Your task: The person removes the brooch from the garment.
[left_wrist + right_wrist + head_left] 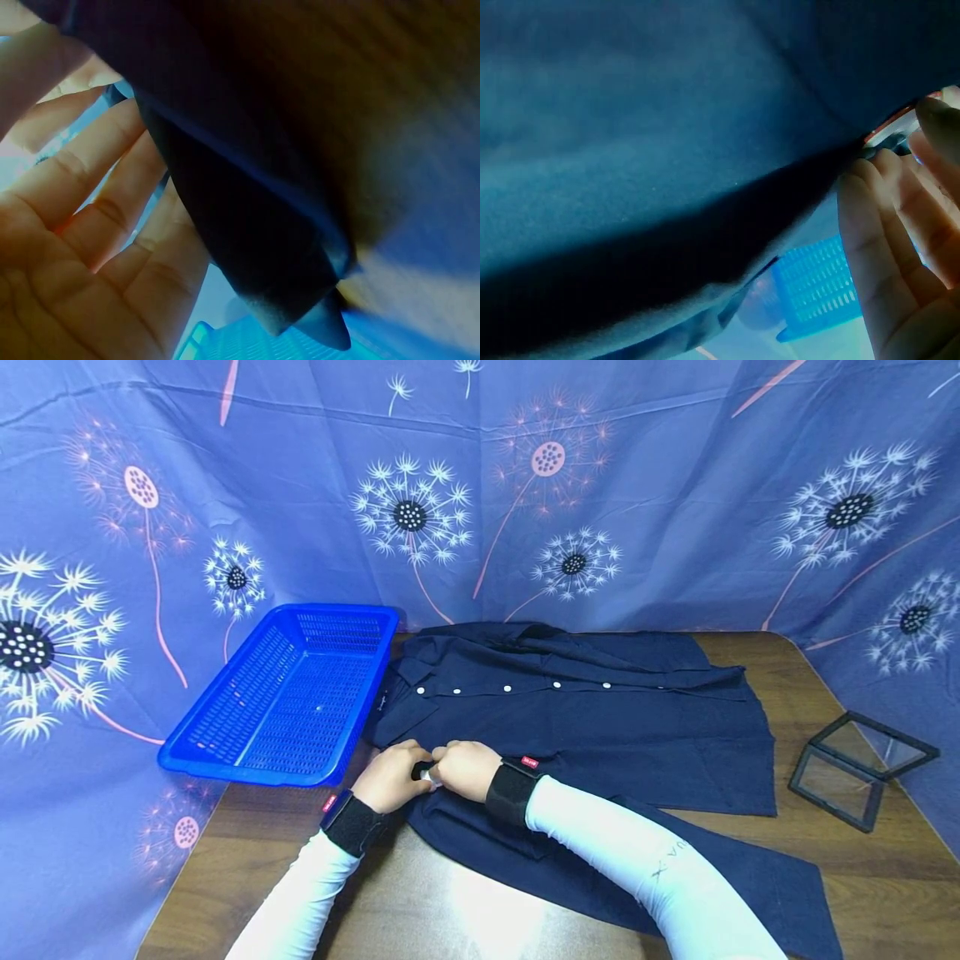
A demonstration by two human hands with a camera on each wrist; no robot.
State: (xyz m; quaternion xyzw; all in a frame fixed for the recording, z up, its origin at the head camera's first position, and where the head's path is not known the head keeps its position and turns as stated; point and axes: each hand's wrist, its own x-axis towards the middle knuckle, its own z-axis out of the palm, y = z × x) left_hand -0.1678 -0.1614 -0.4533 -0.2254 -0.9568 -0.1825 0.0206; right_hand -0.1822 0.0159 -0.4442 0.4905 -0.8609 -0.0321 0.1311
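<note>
A dark navy shirt [615, 735] with white buttons lies spread on the table, collar to the left. At its near shoulder, my left hand [390, 777] holds the cloth; in the left wrist view the fingers [112, 202] reach behind a dark fold [247, 217]. Close beside it, my right hand [468, 770] pinches a small white piece [429, 779] between thumb and fingers. A reddish edge shows on this white piece [900, 124] in the right wrist view; I cannot tell what it is. The near sleeve [780, 877] stretches right, partly under my right forearm.
A blue plastic basket [168, 758] stands at the left, close to the collar. On the right side of the wooden table [885, 893] lies a black hinged frame [838, 783] with clear panels, opened out. A blue dandelion-print cloth [480, 485] hangs behind.
</note>
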